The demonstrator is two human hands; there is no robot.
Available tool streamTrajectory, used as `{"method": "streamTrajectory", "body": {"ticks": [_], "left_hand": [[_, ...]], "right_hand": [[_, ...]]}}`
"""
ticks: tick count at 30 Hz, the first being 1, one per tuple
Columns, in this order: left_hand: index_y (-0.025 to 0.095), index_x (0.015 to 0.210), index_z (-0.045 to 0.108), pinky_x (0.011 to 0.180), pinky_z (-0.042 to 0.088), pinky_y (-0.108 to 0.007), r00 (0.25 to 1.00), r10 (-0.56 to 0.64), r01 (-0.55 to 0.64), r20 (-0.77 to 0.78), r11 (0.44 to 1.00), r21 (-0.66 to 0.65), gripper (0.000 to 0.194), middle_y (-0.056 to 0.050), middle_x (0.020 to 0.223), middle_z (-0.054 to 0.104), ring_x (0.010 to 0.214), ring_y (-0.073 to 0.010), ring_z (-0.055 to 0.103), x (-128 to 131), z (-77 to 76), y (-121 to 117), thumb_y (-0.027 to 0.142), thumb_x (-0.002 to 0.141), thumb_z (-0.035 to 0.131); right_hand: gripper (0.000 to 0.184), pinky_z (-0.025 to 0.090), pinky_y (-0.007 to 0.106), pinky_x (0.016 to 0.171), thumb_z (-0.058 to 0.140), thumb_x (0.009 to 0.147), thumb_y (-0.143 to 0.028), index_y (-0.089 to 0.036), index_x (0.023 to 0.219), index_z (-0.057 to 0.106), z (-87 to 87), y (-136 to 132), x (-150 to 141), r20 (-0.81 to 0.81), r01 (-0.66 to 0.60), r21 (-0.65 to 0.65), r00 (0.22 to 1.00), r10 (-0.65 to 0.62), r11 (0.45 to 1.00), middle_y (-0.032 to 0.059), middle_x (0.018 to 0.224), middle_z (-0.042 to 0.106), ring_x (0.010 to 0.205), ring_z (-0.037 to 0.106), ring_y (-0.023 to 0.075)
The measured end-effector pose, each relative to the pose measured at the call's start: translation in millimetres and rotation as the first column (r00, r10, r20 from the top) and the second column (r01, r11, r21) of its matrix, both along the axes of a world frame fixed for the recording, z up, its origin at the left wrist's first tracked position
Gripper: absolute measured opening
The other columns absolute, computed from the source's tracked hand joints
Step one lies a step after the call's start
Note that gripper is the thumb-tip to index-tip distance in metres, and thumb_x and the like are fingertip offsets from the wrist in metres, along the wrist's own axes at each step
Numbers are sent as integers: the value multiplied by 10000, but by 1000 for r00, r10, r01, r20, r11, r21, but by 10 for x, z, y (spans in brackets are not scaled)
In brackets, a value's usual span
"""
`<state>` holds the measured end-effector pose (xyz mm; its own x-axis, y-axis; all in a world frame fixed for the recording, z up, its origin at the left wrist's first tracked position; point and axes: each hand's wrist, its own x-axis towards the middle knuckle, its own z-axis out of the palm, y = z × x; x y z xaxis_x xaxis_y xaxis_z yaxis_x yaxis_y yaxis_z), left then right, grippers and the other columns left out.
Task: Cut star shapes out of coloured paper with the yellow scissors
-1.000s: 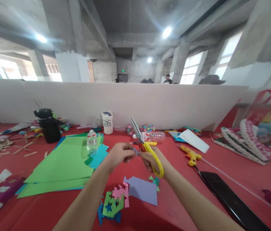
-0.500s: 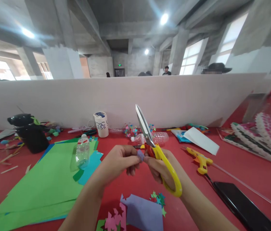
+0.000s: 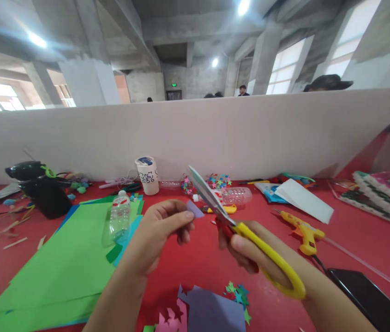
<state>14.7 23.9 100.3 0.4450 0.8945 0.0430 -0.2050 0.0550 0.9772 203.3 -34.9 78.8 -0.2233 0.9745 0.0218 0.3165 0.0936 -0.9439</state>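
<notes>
My left hand (image 3: pixel 156 235) pinches a small purple paper piece (image 3: pixel 194 210) between thumb and forefinger, raised above the red table (image 3: pixel 198 258). My right hand (image 3: pixel 250 251) grips yellow-handled scissors (image 3: pixel 236 226); their blades point up and left, with the tip just right of the paper piece. Below my hands lie a purple sheet (image 3: pixel 212 313) with cut edges, pink scraps (image 3: pixel 170 320) and small green paper stars (image 3: pixel 238 295).
Green and blue sheets (image 3: pixel 56 258) lie at left with a plastic bottle (image 3: pixel 119 219) on them. A black pot (image 3: pixel 40 189), a white cup (image 3: pixel 147 175), a yellow glue gun (image 3: pixel 302 228), white paper (image 3: pixel 305 200) and a black slab (image 3: pixel 371 299) surround them. A white partition (image 3: pixel 215 133) stands behind.
My two hands have moved apart. The scissors swung down and right, tilting flatter. The left hand keeps the purple piece, now clear of the blades. The view shifted slightly.
</notes>
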Motion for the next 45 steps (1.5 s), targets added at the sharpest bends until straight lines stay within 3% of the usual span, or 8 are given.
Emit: {"method": "streamTrajectory", "body": {"ticks": [3, 8, 12, 19, 24, 28, 35, 45], "left_hand": [[148, 676, 639, 438, 389, -173, 989, 135, -139, 61, 989, 52, 93, 11, 589, 632, 451, -59, 525, -90, 49, 39, 237, 694, 659], [154, 665, 616, 436, 401, -183, 947, 298, -310, 122, 947, 88, 101, 22, 564, 621, 451, -70, 531, -173, 128, 33, 241, 693, 658], [156, 663, 607, 417, 386, -178, 959, 268, -280, 88, 947, 160, 89, 27, 541, 607, 441, -70, 534, -175, 149, -6, 223, 717, 629], [169, 669, 563, 420, 377, -185, 965, 258, -259, 42, 927, 272, 104, 36, 538, 575, 443, -72, 518, -134, 151, -79, 222, 758, 564], [173, 665, 531, 458, 378, -173, 948, 313, -268, -59, 884, 383, 138, 52, 527, 527, 477, -60, 487, -93, 165, -125, 206, 799, 536], [176, 675, 527, 458, 379, -166, 970, 241, -216, -37, 920, 326, 144, 57, 525, 534, 471, -52, 490, -76, 159, -140, 198, 817, 518], [174, 683, 571, 438, 379, -153, 975, 197, -218, 100, 938, 269, 117, 66, 522, 548, 450, -42, 507, -124, 130, -113, 163, 799, 551], [158, 693, 618, 432, 393, -153, 985, 152, -168, 85, 959, 229, 87, 54, 505, 566, 433, -42, 505, -185, 160, -86, 156, 770, 578]], "right_hand": [[563, 351, 245, 465, 416, 732, -771, -209, 703, 446, 46, -27, 12, 158, -78, 48, 985, 70, 996, -20, 621, 447, 505, 415, 123], [613, 332, 245, 458, 376, 716, -807, -203, 737, 473, -20, -66, -98, 129, -67, 28, 990, 62, 997, -24, 609, 426, 506, 417, 133], [614, 289, 236, 439, 376, 717, -806, -202, 724, 489, -70, -85, -143, 240, -68, 33, 969, 58, 997, -3, 602, 479, 513, 418, 140], [585, 253, 237, 446, 439, 686, -791, -206, 700, 453, -11, -117, -247, 182, -45, -58, 982, 55, 997, -52, 548, 390, 480, 331, 113], [553, 294, 242, 456, 417, 728, -764, -215, 664, 433, 52, -193, -299, 148, 27, 44, 988, -34, 999, -52, 552, 368, 482, 377, 123], [602, 344, 255, 498, 385, 721, -801, -205, 694, 462, 128, -258, -299, 148, 88, 78, 984, -98, 993, -35, 602, 394, 528, 413, 137], [656, 231, 236, 459, 406, 645, -852, -198, 680, 440, 138, -173, -239, 138, -54, -49, 989, 60, 997, -63, 549, 353, 477, 340, 106], [558, 205, 253, 467, 397, 769, -755, -207, 678, 447, 113, -239, -243, 121, -71, 51, 991, 64, 996, -67, 558, 336, 484, 312, 111]]}}
